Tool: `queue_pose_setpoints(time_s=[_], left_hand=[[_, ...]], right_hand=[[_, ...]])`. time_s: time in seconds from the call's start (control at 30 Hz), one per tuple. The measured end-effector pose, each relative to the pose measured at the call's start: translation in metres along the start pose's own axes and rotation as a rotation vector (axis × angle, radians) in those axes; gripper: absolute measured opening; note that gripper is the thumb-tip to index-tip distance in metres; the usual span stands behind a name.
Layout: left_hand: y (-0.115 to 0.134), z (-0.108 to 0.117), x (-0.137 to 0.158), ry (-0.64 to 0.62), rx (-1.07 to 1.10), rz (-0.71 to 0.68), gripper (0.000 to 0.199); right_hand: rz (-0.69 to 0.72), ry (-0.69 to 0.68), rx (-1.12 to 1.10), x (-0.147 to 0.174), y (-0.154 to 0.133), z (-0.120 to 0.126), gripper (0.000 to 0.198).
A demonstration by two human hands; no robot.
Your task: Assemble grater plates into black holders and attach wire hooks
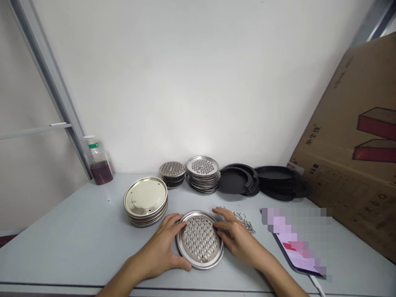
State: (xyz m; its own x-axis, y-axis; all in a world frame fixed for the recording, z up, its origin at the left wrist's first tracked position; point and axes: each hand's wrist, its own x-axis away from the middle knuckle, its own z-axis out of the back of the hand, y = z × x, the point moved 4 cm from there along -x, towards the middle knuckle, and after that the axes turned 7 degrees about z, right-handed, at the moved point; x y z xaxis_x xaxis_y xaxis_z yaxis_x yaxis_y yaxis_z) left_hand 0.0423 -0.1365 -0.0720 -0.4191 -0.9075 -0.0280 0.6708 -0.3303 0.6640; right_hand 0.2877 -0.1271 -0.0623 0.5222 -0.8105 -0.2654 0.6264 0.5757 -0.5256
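A round metal grater disc [201, 239] with a raised rim and rows of punched holes lies on the table in front of me. My left hand [168, 247] grips its left edge, fingers at the upper rim and thumb at the lower rim. On the opposite side, the fingers of my right hand [233, 233] close on the right rim. Just behind my right hand is a small pile of bent metal wire clips [244, 220], partly hidden by it. A stack of gold-coloured round lids [145, 198] stands beyond my left hand.
Along the wall stand a short stack of dark-sided grater discs [172, 170], a taller stack of silver ones [203, 167], and black round trays [233, 180] with more black trays [275, 173]. A bottle of dark red liquid [101, 171], a phone [297, 251] and a cardboard box [349, 165] flank them.
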Motion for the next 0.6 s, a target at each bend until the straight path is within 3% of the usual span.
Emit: queue_pose_setpoints(time_s=[0.6], left_hand=[[0.0038,0.0063,-0.0032,-0.014,-0.079,-0.023,0.098]], right_hand=[[0.019,-0.027,-0.024,0.001,0.0065,-0.0013,0.029]])
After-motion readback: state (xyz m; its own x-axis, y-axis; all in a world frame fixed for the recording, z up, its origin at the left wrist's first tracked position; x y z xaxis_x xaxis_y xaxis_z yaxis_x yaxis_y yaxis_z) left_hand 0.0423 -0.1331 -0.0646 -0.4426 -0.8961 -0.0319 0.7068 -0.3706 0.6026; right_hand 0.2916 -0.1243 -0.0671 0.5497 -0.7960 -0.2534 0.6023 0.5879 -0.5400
